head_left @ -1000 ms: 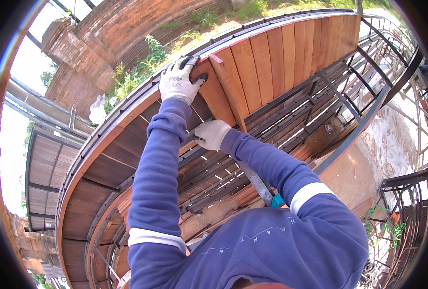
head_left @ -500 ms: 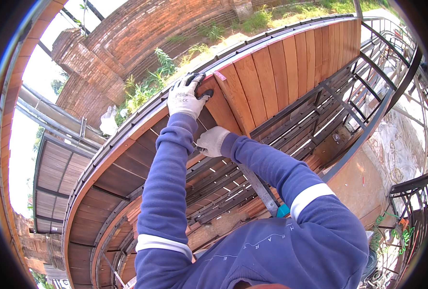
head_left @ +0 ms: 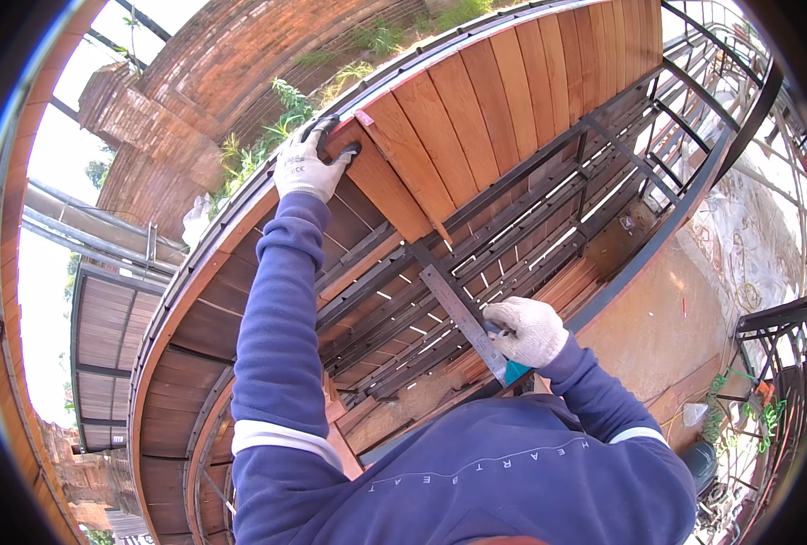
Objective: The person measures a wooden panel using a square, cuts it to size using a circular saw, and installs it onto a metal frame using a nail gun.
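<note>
My left hand [head_left: 308, 170], in a white work glove with dark fingertips, grips the upper end of a reddish-brown wooden plank [head_left: 385, 186] at the curved outer rim. Its thumb lies on the plank and its fingers reach over the rim. That plank is beside a row of fitted planks [head_left: 467, 113]. My right hand [head_left: 529, 332], gloved too, is closed with curled fingers next to a flat grey metal bar [head_left: 458, 307] with a teal end [head_left: 515, 371]. A small dark bit shows at its fingertips, too small to name.
Dark metal rails [head_left: 549, 213] form an open curved frame with gaps beneath the planks. Darker boards [head_left: 208, 318] follow the curve at left. A brick wall [head_left: 213, 100] and plants stand beyond the rim. A brown panel [head_left: 667, 318] lies at right, near white sheeting [head_left: 753, 241].
My right hand has left the plank's lower part and moved down and right to beside the metal bar. My left hand remains at the plank's upper end. The view has shifted slightly.
</note>
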Motion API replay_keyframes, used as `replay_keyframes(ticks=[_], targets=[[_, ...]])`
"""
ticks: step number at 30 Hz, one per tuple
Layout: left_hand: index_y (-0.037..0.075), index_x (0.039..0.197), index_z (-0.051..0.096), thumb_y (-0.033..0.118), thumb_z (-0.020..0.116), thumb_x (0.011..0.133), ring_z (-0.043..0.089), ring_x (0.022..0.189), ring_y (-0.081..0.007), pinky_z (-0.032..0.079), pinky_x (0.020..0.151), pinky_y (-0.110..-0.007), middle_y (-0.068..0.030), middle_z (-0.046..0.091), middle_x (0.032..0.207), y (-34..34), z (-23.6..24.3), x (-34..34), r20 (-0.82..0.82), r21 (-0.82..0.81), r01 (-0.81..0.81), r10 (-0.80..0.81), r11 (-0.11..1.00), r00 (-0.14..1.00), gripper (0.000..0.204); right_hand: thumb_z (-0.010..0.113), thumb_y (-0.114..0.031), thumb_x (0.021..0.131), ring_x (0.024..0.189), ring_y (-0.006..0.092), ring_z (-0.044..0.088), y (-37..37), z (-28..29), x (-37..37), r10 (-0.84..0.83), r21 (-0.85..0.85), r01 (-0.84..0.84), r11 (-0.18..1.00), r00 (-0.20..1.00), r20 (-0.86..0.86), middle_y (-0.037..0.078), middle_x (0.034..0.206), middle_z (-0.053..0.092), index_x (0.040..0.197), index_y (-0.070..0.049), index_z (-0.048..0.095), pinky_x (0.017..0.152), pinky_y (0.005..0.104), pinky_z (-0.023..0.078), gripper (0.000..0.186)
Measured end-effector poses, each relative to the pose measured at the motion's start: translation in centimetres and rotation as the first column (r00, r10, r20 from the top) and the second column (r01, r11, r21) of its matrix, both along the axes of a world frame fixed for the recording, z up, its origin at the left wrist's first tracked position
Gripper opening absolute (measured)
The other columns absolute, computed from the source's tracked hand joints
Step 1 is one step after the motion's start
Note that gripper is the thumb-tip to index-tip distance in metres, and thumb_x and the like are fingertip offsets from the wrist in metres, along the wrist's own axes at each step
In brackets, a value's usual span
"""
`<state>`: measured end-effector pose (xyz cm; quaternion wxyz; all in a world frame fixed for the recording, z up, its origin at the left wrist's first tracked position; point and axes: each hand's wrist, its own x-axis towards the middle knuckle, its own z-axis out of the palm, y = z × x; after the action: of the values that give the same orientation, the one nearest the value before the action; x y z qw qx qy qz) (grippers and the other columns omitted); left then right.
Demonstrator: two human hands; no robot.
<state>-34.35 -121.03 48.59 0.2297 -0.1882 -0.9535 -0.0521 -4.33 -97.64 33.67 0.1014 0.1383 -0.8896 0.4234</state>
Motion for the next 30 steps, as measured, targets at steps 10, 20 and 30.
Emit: replay_keyframes(ticks=[10, 20, 30], targets=[[0.015, 0.127, 0.067, 0.038, 0.061, 0.097, 0.062, 0.116, -0.0291, 0.046, 0.101, -0.036, -0.0112, 0.067, 0.125, -3.6, -2.1, -4.3, -0.126, 0.175, 0.285, -0.266, 0.942, 0.956, 0.038, 0.072, -0.008, 0.07, 0.076, 0.0329, 0.066, 5.6, -1.9, 10.2, -0.339, -0.13, 0.332, 0.934, 0.94, -0.036, 0.014, 0.083, 0.065, 0.103, -0.006, 0.069, 0.068, 0.0383, 0.054, 0.033], [0.005, 0.135, 0.061, 0.024, 0.066, 0.096, 0.063, 0.116, -0.0311, 0.048, 0.105, -0.038, -0.0163, 0.065, 0.13, -6.2, -1.7, -8.1, 0.064, 0.68, 0.247, -0.392, 0.69, 0.918, 0.044, 0.061, -0.023, 0.088, 0.092, 0.0372, 0.067, 9.0, -17.7, 37.0, -0.873, 0.196, 0.933, 0.302, 0.188, 0.45, 0.022, 0.095, 0.068, 0.102, -0.003, 0.069, 0.079, 0.0435, 0.054, 0.026], [0.0, 0.123, 0.067, 0.014, 0.049, 0.103, 0.065, 0.112, -0.024, 0.052, 0.099, -0.033, -0.0129, 0.067, 0.127, 3.6, -2.1, 17.1, -0.116, 0.867, 0.238, -0.286, 0.439, 0.951, 0.031, 0.061, -0.021, 0.091, 0.106, 0.0309, 0.07, -17.4, -34.4, 75.8, -0.281, 0.434, 0.481, 0.761, -0.359, 0.89, 0.016, 0.112, 0.073, 0.114, -0.01, 0.074, 0.085, 0.0416, 0.056, 0.028]])
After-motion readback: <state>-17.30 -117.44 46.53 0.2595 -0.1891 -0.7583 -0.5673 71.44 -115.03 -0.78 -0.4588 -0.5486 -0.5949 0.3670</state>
